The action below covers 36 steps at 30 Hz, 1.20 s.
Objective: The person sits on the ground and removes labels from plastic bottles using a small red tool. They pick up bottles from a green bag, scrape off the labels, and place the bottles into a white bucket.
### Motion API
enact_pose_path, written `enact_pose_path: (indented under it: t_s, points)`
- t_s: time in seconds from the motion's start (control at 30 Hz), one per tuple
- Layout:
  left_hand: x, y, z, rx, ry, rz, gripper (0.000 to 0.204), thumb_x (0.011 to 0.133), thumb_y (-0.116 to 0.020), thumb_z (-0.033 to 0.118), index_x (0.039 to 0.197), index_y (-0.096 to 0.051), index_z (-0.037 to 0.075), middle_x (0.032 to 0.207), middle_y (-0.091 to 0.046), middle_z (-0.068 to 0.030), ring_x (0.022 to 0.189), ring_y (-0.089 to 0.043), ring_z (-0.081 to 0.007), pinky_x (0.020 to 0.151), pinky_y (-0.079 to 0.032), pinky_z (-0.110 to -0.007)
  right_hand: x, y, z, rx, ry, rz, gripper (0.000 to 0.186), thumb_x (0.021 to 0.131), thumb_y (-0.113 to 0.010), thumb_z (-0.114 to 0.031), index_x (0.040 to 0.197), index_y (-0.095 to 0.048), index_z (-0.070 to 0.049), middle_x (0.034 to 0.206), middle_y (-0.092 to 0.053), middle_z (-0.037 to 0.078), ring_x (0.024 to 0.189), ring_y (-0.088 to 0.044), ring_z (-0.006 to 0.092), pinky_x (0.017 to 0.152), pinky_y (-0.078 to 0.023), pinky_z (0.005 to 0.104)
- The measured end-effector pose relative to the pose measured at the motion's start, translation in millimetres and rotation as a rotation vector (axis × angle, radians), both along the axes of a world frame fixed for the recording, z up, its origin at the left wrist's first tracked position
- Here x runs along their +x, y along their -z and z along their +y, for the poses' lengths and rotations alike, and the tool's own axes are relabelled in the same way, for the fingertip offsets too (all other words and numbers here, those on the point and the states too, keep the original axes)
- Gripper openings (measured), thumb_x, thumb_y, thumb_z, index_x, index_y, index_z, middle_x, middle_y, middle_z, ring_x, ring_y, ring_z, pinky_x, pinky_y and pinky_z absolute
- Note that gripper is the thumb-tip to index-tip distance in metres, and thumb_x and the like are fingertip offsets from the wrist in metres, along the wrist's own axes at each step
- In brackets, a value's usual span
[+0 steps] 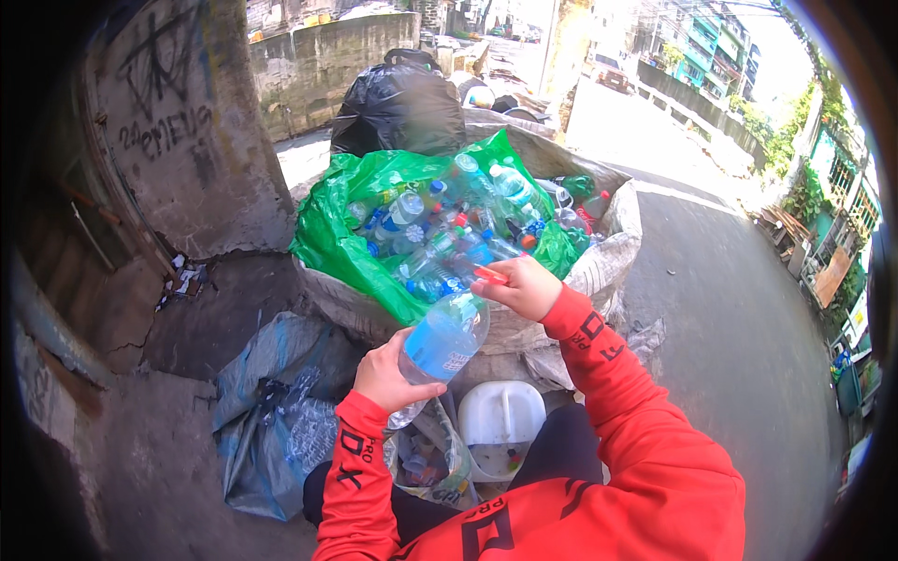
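My left hand (388, 377) is wrapped round a large clear plastic bottle (443, 344) with a light blue label, tilted with its upper end away from me to the right. At that upper end, my right hand (524, 288) is closed on a small orange-red object (490, 275); its kind is not clear, as the fingers cover part of it. Just beyond both hands, a green plastic bag (341, 210) lies open, heaped with clear bottles (440, 234) with blue and red caps.
A large whitish woven sack (603, 271) surrounds the green bag. Behind stands a full black bag (400, 105). Between my legs are a white jug cut open (502, 411) and a bag of small pieces (432, 460). A grey-blue sack (267, 439) lies left, near a concrete wall (201, 131).
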<state>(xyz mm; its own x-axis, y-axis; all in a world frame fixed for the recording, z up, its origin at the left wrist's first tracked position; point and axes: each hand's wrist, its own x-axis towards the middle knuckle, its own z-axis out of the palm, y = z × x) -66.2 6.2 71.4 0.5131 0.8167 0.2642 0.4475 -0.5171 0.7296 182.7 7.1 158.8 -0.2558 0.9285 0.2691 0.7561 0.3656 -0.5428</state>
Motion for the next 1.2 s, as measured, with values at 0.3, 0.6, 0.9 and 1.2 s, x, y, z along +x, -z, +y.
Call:
enact_pose_path:
  t_s: [0.3, 0.6, 0.9, 1.2]
  points:
    - [-20, 18, 12, -0.421, 0.373, -0.168, 0.083, 0.053, -0.082, 0.034, 0.119, -0.047, -0.001, 0.105, -0.06, -0.012, 0.097, -0.057, -0.0193, 0.087, -0.042, -0.031, 17, -14, -6, -0.158, -0.342, -0.091, 0.027, 0.076, -0.068, -0.022, 0.089, -0.06, 0.0, 0.068, -0.058, 0.007, 0.058, -0.053, 0.0157, 0.056, -0.042, 0.0292]
    - [-12, 44, 20, -0.697, 0.552, -0.338, 0.081, 0.058, -0.082, 0.024, 0.124, -0.042, -0.002, 0.116, -0.053, -0.0081, 0.107, -0.048, -0.016, 0.095, -0.035, -0.03, 26, -15, -1, -0.152, -0.514, -0.006, 0.036, 0.066, -0.074, -0.019, 0.096, -0.061, -0.005, 0.074, -0.061, 0.006, 0.063, -0.054, 0.0146, 0.058, -0.042, 0.0286]
    - [-15, 47, 25, -0.807, 0.628, -0.419, 0.081, 0.061, -0.08, 0.025, 0.126, -0.039, -0.001, 0.117, -0.053, -0.0073, 0.108, -0.048, -0.016, 0.095, -0.035, -0.031, 23, -20, -9, -0.161, -0.25, -0.028, 0.035, 0.064, -0.077, -0.017, 0.095, -0.064, -0.005, 0.075, -0.062, 0.008, 0.068, -0.058, 0.014, 0.061, -0.045, 0.028]
    - [30, 64, 16, -0.713, 0.517, -0.891, 0.086, 0.064, -0.077, 0.02, 0.133, -0.028, 0.004, 0.121, -0.046, -0.0103, 0.109, -0.049, -0.0204, 0.094, -0.038, -0.036, -28, 21, -5, 0.602, -0.119, 0.221, 0.025, 0.059, -0.078, -0.007, 0.081, -0.067, -0.006, 0.079, -0.059, 0.007, 0.068, -0.06, 0.0191, 0.06, -0.047, 0.0279]
